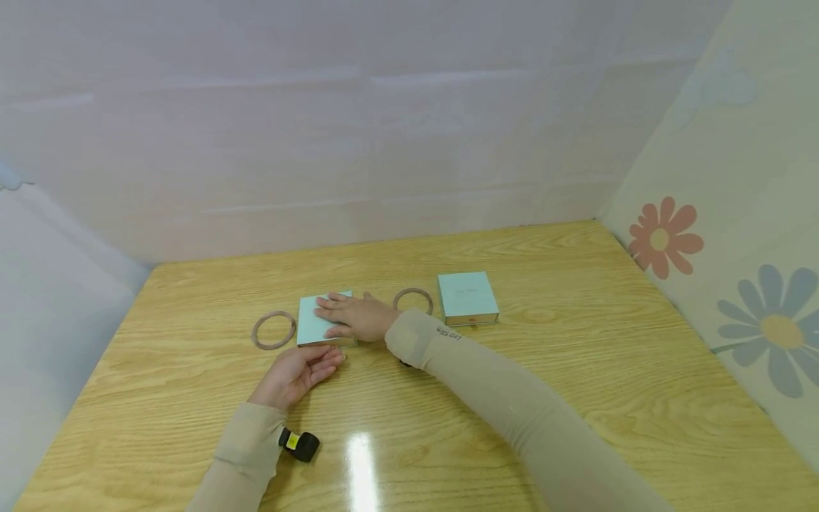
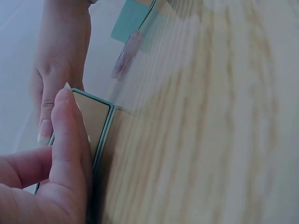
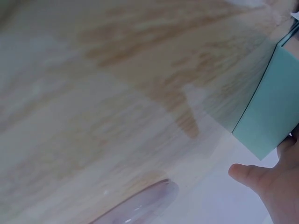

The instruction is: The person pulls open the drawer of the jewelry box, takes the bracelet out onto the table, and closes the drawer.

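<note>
A pale turquoise gift box [image 1: 308, 321] lies on the table with its lid down. My right hand [image 1: 358, 318] rests palm-down on that lid, fingers spread flat. At the front side of the same box is my left hand [image 1: 299, 373], its fingers extended and loosely bent along the cream front wall [image 2: 95, 114]. One mauve bangle [image 1: 254, 333] lies left of the box. A second bangle [image 1: 412, 289] sits to its right, behind my right wrist, and shows as a translucent purple ring [image 3: 140, 205] in the right wrist view.
Another turquoise box [image 1: 467, 295], closed, stands farther right on the wood-grain table [image 1: 576, 320]. A pale cloth backdrop [image 1: 384, 163] rises behind the table, and a flower-printed sheet [image 1: 736, 235] hangs along the right side. A black wrist camera [image 1: 302, 446] is on my left wrist.
</note>
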The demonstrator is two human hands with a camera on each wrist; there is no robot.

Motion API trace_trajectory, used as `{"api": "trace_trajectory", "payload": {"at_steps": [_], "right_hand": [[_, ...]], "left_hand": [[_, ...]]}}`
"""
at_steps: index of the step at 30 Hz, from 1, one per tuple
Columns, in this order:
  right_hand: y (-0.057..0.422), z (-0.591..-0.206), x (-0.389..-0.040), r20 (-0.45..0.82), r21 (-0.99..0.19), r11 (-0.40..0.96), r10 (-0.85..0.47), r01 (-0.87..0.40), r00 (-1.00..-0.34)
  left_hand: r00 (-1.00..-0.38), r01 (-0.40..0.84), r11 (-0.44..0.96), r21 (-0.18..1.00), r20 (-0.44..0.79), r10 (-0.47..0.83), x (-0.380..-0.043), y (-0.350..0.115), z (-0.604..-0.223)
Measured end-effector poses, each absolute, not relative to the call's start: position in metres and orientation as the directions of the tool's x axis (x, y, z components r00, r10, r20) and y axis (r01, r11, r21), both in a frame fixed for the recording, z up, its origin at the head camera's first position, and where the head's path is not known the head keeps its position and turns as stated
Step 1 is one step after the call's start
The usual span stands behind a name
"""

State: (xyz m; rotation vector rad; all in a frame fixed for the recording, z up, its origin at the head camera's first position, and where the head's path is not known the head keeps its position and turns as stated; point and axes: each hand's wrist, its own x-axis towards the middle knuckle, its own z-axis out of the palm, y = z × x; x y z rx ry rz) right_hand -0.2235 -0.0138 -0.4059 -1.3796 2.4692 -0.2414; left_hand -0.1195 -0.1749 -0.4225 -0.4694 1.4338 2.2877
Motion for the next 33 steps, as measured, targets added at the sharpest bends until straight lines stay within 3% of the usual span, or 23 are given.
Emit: {"api": "trace_trajectory", "payload": {"at_steps": [11, 21, 28, 33], "right_hand": [[-0.009, -0.406, -0.227, -0.191, -0.297, 0.536, -0.844, -0.790, -0.501], [-0.009, -0.404, -0.225, -0.168, -0.259, 0.532, -0.847, -0.806, -0.505], [-0.012, -0.404, -0.213, -0.084, -0.124, 0.511, -0.860, -0.851, -0.504], [-0.003, -0.397, -0.208, -0.036, -0.137, 0.521, -0.853, -0.843, -0.521]], "left_hand": [[-0.861, -0.502, -0.398, 0.768, -0.485, 0.153, -0.123, -0.166, -0.419], [-0.879, -0.478, -0.204, 0.855, -0.466, 0.106, -0.119, -0.160, -0.414], [-0.898, -0.439, -0.083, 0.895, -0.433, 0.076, -0.106, -0.159, -0.408], [-0.924, -0.382, 0.037, 0.924, -0.383, 0.020, -0.098, -0.159, -0.396]]}}
